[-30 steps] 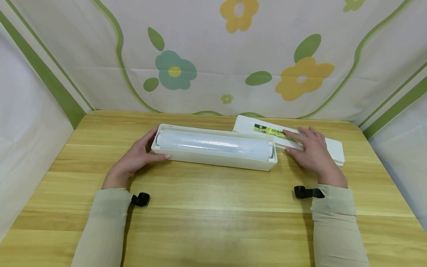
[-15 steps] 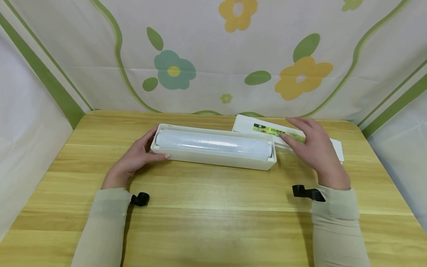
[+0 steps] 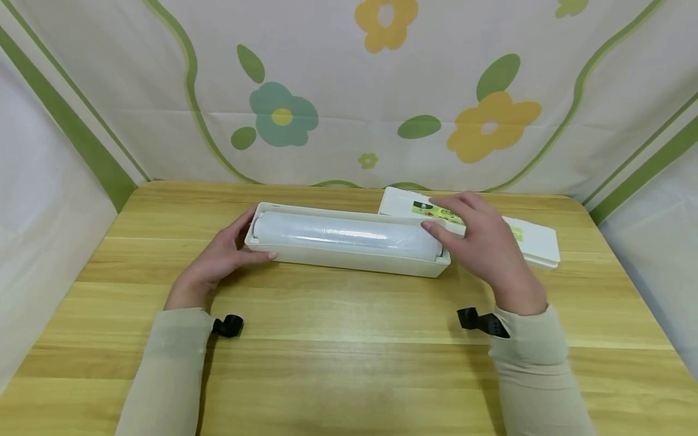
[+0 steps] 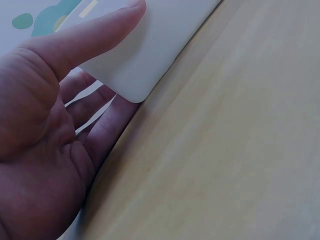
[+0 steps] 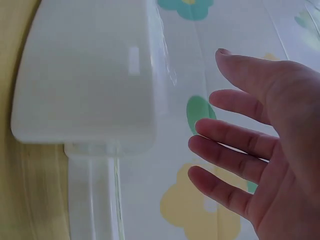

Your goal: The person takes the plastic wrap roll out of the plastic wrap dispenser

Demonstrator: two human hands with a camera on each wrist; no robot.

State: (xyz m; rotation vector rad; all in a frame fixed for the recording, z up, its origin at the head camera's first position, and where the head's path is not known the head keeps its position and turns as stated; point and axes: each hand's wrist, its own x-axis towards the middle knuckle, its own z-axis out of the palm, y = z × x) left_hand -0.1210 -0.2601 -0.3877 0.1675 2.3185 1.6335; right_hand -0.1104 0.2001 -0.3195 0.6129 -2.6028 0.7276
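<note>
A long white plastic-wrap box (image 3: 360, 261) lies lidless on the table, with a roll of plastic wrap (image 3: 332, 231) inside. My left hand (image 3: 218, 257) grips its left end, thumb along the front wall and fingers behind. In the left wrist view the thumb (image 4: 100, 32) rests on the box's white side. Over the box's right end is my right hand (image 3: 485, 245), fingers spread and holding nothing. The right wrist view shows those fingers apart from the box (image 5: 90, 75). Behind and to the right lies the white lid (image 3: 540, 242) with a green label, partly hidden by that hand.
The wooden table (image 3: 349, 363) runs back to a flower-printed cloth (image 3: 338, 72). White cloth walls stand on both sides. A small black wrist camera (image 3: 228, 326) sits on the left cuff, another wrist camera (image 3: 480, 321) on the right.
My right hand has lifted off the lid and moved left, over the right end of the box. The left hand keeps its hold, and the box stays in place.
</note>
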